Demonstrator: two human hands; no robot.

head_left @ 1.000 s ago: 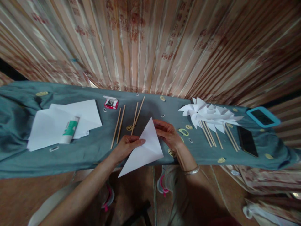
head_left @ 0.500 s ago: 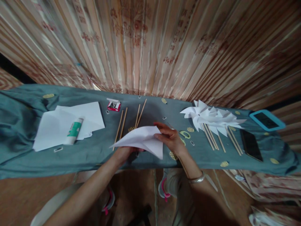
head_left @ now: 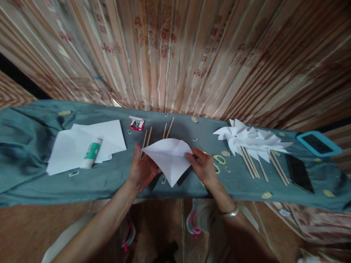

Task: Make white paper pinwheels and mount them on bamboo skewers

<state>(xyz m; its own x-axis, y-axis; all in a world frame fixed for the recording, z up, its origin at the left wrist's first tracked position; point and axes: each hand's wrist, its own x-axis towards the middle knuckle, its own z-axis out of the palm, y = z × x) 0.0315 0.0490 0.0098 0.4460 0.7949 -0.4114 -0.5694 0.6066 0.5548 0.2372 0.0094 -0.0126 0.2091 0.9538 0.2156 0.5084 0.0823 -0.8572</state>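
Narrow table; hands support creased paper near front edge, sticks beyond.

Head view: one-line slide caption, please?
Right hand pinches a creased sheet, left hand partly beneath it, pinwheels lying off to the right.

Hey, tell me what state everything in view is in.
Held sheet: creased, bowed
Left hand: open beneath it
Right hand: pinching its right side
Red box: lid open
Glue stick: on its side
Loose sheets: flat, unevenly stacked
Loose sticks: lying, partly hidden
Pinwheels: lying overlapped
Scissors: blades mostly hidden
Phone: screen dark
Blue-framed device: screen dark
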